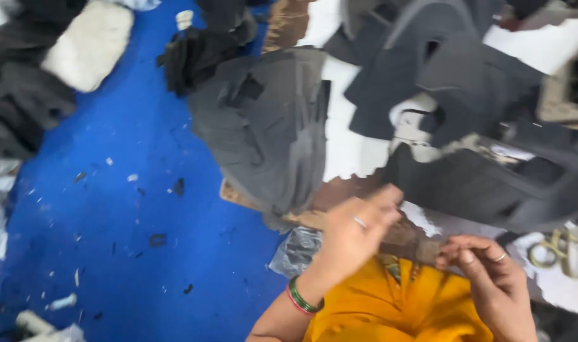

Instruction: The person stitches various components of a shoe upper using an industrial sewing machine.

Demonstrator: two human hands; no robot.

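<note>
Blurring hides what both hands (422, 250) pinch: a brown piece (410, 239).

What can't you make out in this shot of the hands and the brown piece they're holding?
- Brown piece, head view: motion blur hides its texture, and the left hand covers one end.
- Right hand: the bottom edge cuts off the wrist.
- Scissors: blurred, cropped by the right edge.
- Grey cut pieces: outlines smear together.
</note>
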